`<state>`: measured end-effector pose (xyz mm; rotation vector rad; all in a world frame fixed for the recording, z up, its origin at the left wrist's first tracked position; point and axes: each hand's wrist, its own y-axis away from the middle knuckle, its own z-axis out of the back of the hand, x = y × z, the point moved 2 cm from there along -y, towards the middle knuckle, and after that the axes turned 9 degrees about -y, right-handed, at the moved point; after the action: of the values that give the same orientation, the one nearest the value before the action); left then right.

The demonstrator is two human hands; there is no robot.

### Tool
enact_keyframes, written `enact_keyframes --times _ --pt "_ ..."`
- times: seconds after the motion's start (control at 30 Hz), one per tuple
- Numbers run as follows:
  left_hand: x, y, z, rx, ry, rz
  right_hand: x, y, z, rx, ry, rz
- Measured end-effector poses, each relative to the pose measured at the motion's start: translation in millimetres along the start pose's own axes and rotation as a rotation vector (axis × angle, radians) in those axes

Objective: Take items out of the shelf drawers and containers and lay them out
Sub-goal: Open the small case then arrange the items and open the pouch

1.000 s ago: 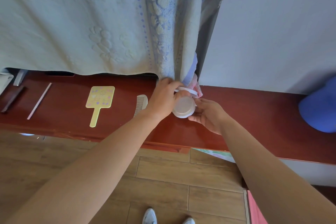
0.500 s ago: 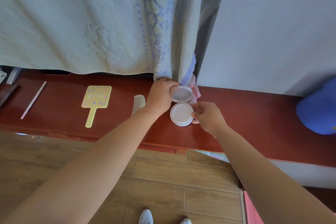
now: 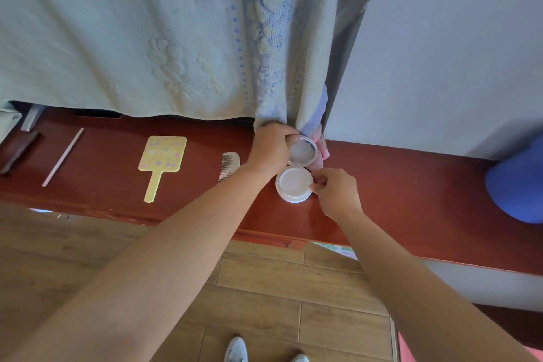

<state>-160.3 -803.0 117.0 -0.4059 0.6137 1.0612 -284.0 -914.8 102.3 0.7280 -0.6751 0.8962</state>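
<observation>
Because the compact is a small rigid shell hinged open, we judge it light, hard and smooth. Its lid appears to carry a mirror, which would crack or scratch if dropped. It lies just right of the frame's centre, with its base flat on the table and the lid tipped back toward the hanging towel.

The left hand curls its fingers round the left edge of the lid, so its grip is closed on that rim. The right hand pinches the right rim of the base between thumb and fingertips.

We recommend holding the rims only, one grip per half, and keeping off the mirror face and the white insert. We expect the hinge to be the weak point, so do not force the lid back. The base may slide on the glossy surface, so press down lightly.

The table is a long red-brown board across the middle of the frame. From its left end we note:
- a dark flat bar;
- a thin pale stick;
- a yellow hand mirror;
- a white comb, just beside the left wrist;
- a pink cloth, just behind the lid;
- a blue rounded object at the right edge, well apart from the compact.

The towel fills the upper left and centre, and a pale wall the upper right. A wood-plank floor runs along the bottom.
</observation>
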Motion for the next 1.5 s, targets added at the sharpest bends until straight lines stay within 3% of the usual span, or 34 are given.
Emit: enact_keyframes --times 0.4,0.63,1.07,1.5 --pt "1.0 26.9 20.6 -0.109 -0.143 -0.098 -0.6 3.0 3.9 -0.031 0.123 -0.015" --pt "27.9 65.3 55.1 0.06 -0.722 -0.087 27.0 18.3 9.7 -0.074 0.628 0.088" --pt "45.5 104.2 113.9 -0.017 -0.558 0.078 81.4 38.2 2.1 -0.033 0.525 0.192" --pt "115.7 155.2 232.9 -0.081 -0.611 0.199 182.0 73.1 -87.3 0.046 0.484 0.31"
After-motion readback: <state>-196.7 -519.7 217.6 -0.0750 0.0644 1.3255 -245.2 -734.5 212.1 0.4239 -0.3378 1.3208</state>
